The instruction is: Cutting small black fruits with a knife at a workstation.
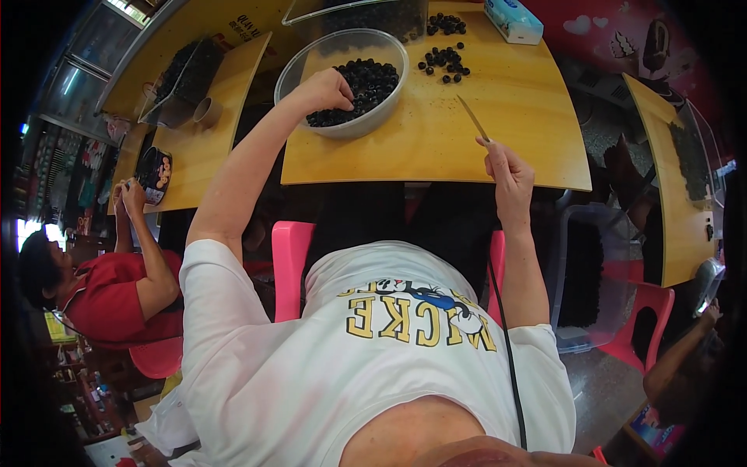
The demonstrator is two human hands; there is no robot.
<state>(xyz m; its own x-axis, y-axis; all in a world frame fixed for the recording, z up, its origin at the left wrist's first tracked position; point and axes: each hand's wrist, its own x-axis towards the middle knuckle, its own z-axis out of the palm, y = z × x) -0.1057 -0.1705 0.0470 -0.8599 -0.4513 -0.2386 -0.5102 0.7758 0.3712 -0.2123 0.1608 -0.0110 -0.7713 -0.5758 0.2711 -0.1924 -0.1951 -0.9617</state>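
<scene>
My left hand (pixel 325 90) reaches into a round clear plastic tub (pixel 346 131) on the yellow wooden table. Its fingers are curled together against the small, dark, round fruits (pixel 377 81) inside; whatever they pinch is hidden. At the table's near right edge, my right hand (pixel 510 167) grips a knife (pixel 471 117) by its handle end, and the thin blade slants up and left over the tabletop. Loose dark fruits (pixel 443 61) lie in two small groups to the right of the tub.
Behind the tub stands a larger clear bin (pixel 373 19) of dark fruits; a blue-and-white tissue pack (pixel 515 22) lies to its right. At the left table (pixel 222 101) sits a person in red (pixel 124 292). On the floor at right is a clear plastic box (pixel 615 311).
</scene>
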